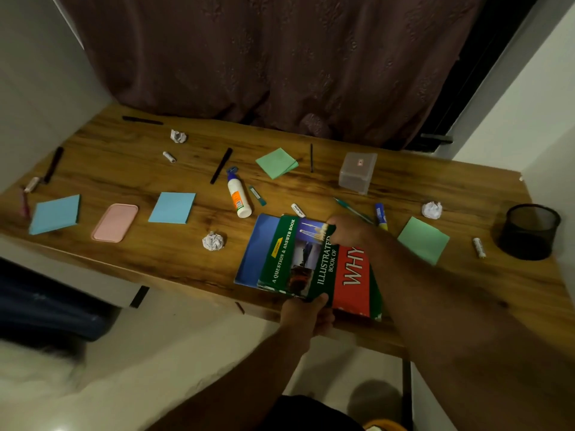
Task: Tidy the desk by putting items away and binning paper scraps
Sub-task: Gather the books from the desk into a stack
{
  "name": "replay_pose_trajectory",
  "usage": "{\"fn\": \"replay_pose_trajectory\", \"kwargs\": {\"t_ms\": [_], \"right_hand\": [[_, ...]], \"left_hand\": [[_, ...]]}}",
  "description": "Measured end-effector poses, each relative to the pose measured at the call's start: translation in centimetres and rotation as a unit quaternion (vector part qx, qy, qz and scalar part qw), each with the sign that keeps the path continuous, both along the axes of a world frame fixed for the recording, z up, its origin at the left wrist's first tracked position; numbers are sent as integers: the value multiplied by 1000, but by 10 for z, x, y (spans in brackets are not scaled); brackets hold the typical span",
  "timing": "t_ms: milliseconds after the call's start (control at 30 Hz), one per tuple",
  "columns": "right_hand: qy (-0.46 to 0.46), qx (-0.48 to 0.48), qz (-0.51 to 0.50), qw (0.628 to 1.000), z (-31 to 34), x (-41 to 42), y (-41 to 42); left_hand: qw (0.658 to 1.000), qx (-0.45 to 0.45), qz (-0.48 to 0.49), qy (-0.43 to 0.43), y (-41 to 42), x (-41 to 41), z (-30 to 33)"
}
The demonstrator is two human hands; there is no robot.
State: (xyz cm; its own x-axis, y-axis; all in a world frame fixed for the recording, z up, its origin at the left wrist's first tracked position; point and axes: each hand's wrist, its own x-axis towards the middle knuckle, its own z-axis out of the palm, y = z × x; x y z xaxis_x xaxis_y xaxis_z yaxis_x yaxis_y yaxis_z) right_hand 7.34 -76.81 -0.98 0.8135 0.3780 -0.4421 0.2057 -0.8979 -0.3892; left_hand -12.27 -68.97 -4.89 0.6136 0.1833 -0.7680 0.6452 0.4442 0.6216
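A green and red hardcover book (314, 259) lies on a blue book (255, 247) near the front edge of the wooden desk (130, 169). My left hand (306, 315) grips the green book's near edge, thumb on the cover. My right hand (345, 231) grips its far edge. Crumpled paper balls lie at the desk's middle front (213, 241), back left (178, 136) and right (432, 209). A black mesh pen cup (529, 231) stands at the far right.
Scattered around are blue sticky pads (172, 208) (55, 214), green pads (277, 163) (423, 239), a pink tray (115, 223), a glue bottle (238, 197), a clear plastic box (357, 172), several pens, markers and small tubes. A dark curtain (280, 57) hangs behind the desk.
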Motion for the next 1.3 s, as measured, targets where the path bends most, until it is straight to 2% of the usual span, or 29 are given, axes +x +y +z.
{"fn": "replay_pose_trajectory", "kwargs": {"t_ms": [233, 367, 467, 700, 833, 933, 1033, 1200, 1300], "right_hand": [[-47, -1, -2, 999, -3, -13, -3], [-127, -8, 7, 992, -11, -26, -6], [-149, 10, 2, 989, -9, -38, -8], [-173, 108, -55, 977, 13, -68, -21], [-138, 198, -131, 962, 21, -99, -24], [-72, 294, -225, 926, 19, -129, -27], [-10, 367, -320, 874, 17, -167, -28], [53, 440, -420, 792, 2, -230, -33], [85, 443, -475, 755, -18, -259, -39]], "left_hand": [[999, 12, -28, -12, 6, -2, 1], [999, 9, -42, -16, 7, -4, 4], [997, -4, -79, -9, 10, -7, 5], [991, -50, -121, -24, 6, -22, 6], [987, -61, -142, -49, 9, -31, 4], [983, -76, -159, -59, 13, -41, 1], [980, -79, -175, -47, 19, -54, -1], [982, -90, -167, 11, 31, -76, -11], [984, -107, -137, 36, 35, -85, -26]]}}
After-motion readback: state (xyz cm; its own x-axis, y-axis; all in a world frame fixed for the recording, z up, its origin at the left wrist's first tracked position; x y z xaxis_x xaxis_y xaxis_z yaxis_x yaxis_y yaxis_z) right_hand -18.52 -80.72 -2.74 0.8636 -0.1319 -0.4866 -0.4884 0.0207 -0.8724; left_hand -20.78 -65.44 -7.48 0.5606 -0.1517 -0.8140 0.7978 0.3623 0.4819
